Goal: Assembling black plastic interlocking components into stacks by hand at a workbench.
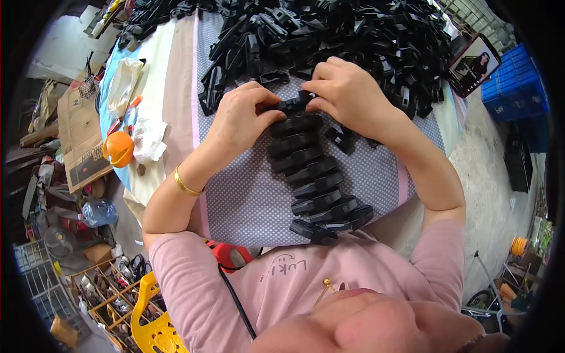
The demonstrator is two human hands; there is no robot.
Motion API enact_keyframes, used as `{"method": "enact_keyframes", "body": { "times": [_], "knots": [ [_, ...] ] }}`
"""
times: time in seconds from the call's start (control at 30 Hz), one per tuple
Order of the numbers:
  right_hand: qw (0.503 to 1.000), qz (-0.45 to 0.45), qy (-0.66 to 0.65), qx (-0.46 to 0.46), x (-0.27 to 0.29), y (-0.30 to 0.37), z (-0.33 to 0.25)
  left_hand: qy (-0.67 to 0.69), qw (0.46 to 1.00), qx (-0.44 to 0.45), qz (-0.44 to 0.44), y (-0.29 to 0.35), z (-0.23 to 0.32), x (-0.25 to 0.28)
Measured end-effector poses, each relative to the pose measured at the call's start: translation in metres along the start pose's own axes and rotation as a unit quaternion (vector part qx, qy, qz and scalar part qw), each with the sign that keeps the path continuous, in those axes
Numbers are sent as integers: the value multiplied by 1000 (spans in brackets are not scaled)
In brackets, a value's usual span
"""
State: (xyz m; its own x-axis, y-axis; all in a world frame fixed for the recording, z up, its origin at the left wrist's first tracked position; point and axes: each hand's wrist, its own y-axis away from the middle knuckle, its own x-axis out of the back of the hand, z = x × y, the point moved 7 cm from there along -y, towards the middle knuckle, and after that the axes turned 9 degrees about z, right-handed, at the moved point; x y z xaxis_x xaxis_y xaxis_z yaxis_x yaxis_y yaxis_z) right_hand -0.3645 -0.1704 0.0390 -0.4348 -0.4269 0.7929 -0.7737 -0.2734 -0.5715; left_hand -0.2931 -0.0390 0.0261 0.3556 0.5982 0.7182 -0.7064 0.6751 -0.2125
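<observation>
Wearer: pink short-sleeved top (294,282) with small chest print, lower centre; gold pin (325,283) at collar; gold bangle (185,185) on left wrist; hands bare.

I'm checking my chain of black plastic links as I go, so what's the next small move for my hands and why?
Probably press the top link home between both hands. The left hand and right hand both pinch it at the upper end of the linked chain, which runs down toward your body, with the loose pile just beyond.
</observation>
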Motion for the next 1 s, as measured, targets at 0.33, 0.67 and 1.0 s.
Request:
{"method": "enact_keyframes", "body": {
  "times": [0.33, 0.67, 1.0],
  "knots": [
    [1000, -8, -9, -1, -4, -6, 0, 14, 999, -33, 11, -1, 0, -3],
    [987, -87, -138, -12, -9, -2, -1, 95, 982, -15, -165, -9, -8, -12],
    [983, 12, 185, -4, -23, -14, 1, -304, 900, -264, 166, -22, -5, 21]
  ]
}}
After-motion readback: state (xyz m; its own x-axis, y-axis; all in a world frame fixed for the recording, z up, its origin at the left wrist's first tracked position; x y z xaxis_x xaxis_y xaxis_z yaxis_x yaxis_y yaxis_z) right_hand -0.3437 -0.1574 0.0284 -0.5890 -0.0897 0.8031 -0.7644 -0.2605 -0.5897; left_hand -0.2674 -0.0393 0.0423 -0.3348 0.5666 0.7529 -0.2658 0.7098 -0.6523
